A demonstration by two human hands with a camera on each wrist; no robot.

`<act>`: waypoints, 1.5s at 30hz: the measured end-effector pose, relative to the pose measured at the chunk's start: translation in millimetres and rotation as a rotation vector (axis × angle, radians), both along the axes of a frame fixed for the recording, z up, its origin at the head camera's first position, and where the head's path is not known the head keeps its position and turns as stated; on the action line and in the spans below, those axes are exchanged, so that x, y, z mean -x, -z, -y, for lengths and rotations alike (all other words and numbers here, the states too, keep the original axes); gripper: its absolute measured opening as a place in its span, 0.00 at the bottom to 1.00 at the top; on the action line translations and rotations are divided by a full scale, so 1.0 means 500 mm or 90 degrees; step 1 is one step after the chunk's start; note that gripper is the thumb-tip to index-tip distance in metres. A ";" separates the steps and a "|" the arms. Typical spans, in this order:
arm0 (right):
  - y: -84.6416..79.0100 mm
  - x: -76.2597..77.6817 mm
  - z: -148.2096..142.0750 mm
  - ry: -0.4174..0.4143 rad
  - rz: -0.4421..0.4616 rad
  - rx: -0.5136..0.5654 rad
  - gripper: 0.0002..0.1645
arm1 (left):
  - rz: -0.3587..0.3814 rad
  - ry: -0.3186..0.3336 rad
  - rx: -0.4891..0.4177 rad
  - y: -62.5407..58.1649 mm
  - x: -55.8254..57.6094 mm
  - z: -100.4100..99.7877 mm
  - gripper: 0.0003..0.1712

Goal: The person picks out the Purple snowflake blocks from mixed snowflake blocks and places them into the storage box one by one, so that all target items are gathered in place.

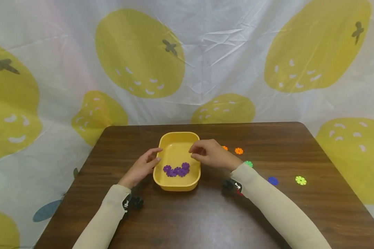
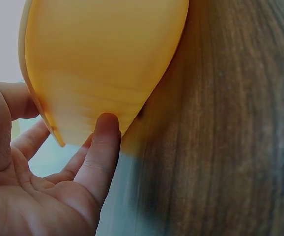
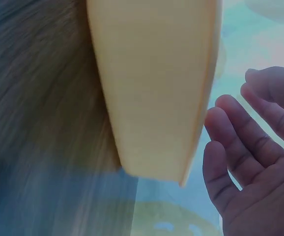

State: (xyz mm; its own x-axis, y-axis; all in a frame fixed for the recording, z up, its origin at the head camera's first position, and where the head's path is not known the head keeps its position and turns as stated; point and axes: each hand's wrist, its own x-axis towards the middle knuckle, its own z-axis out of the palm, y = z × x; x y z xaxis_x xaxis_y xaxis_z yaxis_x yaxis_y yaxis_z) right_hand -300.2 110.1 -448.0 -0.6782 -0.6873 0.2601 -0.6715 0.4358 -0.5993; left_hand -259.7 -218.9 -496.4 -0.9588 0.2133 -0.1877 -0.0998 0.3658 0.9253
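Though head-view only, purple discs [image 1: 176, 171]; left grip [image 1: 141, 168] pinching tray [image 1: 178, 148], right grip [image 1: 216, 154] parted.

High head view, close wrist views, same tray [image 1: 176, 152]

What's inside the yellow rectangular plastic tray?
Purple flower-shaped pieces lie toward the near end of the tray; overlap prevents exact counting. They cover what's beneath them; the right hand hides part of the rim.

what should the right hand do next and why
The right hand should probably move to an orange flower: it seems to hold nothing, that flower lies on the table close by, and the left hand touches the yellow tray.
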 end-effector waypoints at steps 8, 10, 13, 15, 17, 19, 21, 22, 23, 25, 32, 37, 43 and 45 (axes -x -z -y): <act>-0.015 -0.018 -0.059 0.032 -0.009 0.008 0.09 | 0.005 -0.002 -0.001 0.000 -0.002 0.002 0.26; -0.016 -0.022 -0.075 0.038 -0.008 0.003 0.08 | 0.004 -0.001 0.000 0.001 -0.003 0.001 0.26; -0.016 -0.025 -0.099 0.048 -0.008 -0.007 0.08 | 0.005 -0.001 0.000 0.002 -0.005 0.000 0.26; -0.016 -0.026 -0.114 0.057 -0.005 -0.013 0.08 | 0.003 0.001 0.000 0.003 -0.007 0.000 0.27; -0.015 -0.027 -0.130 0.067 -0.005 -0.017 0.08 | 0.001 0.003 0.000 0.003 -0.009 0.000 0.27; -0.015 -0.031 -0.145 0.078 0.001 -0.018 0.08 | -0.002 0.005 -0.001 0.002 -0.010 -0.001 0.27; -0.012 -0.033 -0.160 0.082 0.009 -0.015 0.09 | -0.004 0.005 -0.002 0.002 -0.011 -0.001 0.27; -0.011 -0.035 -0.168 0.083 0.014 -0.013 0.09 | -0.005 0.006 -0.003 0.002 -0.011 -0.002 0.27; -0.009 -0.037 -0.175 0.083 0.018 -0.011 0.09 | -0.005 0.007 -0.004 0.001 -0.011 -0.003 0.27; -0.005 -0.040 -0.190 0.082 0.027 -0.007 0.09 | -0.005 0.008 -0.004 0.002 -0.010 -0.003 0.27; 0.005 -0.059 -0.237 0.101 0.060 -0.036 0.08 | -0.001 0.008 -0.003 0.005 -0.008 -0.003 0.27; 0.017 -0.067 -0.279 0.105 0.054 -0.061 0.12 | -0.001 0.006 0.000 0.006 -0.007 -0.003 0.27; 0.031 -0.075 -0.333 0.117 0.057 -0.091 0.15 | -0.005 0.005 0.004 0.005 -0.008 -0.001 0.27; 0.033 -0.079 -0.348 0.118 0.075 -0.100 0.15 | -0.005 0.004 0.007 0.005 -0.007 0.000 0.27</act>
